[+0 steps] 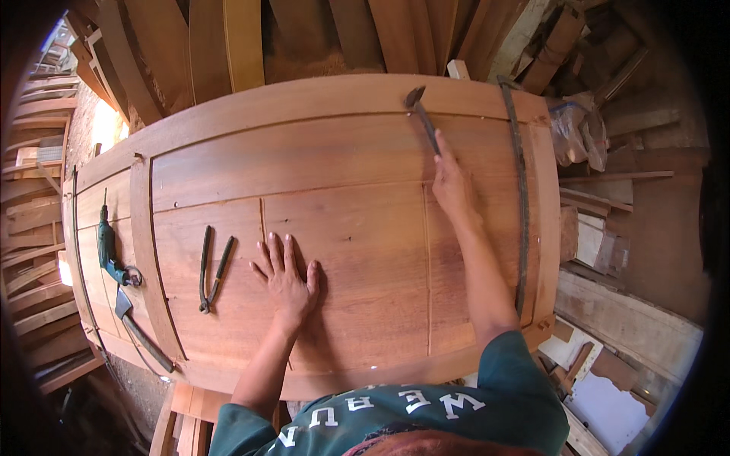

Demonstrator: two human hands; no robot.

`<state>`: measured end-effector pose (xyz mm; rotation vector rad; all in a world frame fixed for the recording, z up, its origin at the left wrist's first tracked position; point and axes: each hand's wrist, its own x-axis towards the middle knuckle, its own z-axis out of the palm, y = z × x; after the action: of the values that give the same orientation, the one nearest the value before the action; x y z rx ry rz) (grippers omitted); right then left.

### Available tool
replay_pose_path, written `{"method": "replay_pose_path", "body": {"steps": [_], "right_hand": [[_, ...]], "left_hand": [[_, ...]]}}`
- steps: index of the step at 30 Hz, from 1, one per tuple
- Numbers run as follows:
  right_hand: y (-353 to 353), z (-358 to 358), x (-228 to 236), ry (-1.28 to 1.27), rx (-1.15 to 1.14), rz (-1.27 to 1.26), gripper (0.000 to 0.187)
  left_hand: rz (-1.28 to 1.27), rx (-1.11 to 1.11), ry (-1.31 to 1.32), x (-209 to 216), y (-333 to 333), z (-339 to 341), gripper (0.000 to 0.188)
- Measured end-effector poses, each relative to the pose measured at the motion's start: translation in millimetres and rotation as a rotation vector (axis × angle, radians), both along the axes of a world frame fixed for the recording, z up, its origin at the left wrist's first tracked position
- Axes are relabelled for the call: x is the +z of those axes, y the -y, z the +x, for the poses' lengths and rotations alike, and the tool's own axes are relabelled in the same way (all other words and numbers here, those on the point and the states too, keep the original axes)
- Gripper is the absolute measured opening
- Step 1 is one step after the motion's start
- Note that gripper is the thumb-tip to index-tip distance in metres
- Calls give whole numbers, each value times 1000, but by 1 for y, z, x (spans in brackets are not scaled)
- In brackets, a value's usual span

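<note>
A large wooden panelled door point(365, 251) lies flat in front of me. My left hand point(286, 283) rests palm down near its middle, fingers spread, holding nothing. My right hand point(454, 186) is wrapped around the handle of a hammer point(424, 121), whose dark head is over the door's far frame rail. Whether the head touches the wood I cannot tell. Left of my left hand, a pair of pincers point(214, 272) lies with its handles apart. Farther left on the door are a green power drill point(108, 245) and a hatchet point(143, 334).
A long metal bar clamp point(518, 182) crosses the door's right end. Another dark bar point(80, 258) spans the left end. Planks point(243, 45) lean beyond the far edge. A clear plastic bag point(578, 131) hangs by the right corner. Stacked timber point(38, 258) stands at left.
</note>
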<state>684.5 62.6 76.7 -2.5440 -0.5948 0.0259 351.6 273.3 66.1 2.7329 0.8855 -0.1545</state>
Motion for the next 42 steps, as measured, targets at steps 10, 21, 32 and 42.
{"method": "replay_pose_path", "body": {"steps": [10,21,32,42], "right_hand": [[-48,-30,26,-138,68,107,57],[-230,-94,20,-151,429,-14,59],[-251,-109,-12,-20,423,7,61],[-250,-107,-10,-85,401,-140,61]], "left_hand": [[-31,27,83,2,-1,-3,79],[-45,53,135,-9,-8,-10,80],[-104,44,127,-7,-12,-13,76],[-132,42,122,-1,-15,-12,77]]}}
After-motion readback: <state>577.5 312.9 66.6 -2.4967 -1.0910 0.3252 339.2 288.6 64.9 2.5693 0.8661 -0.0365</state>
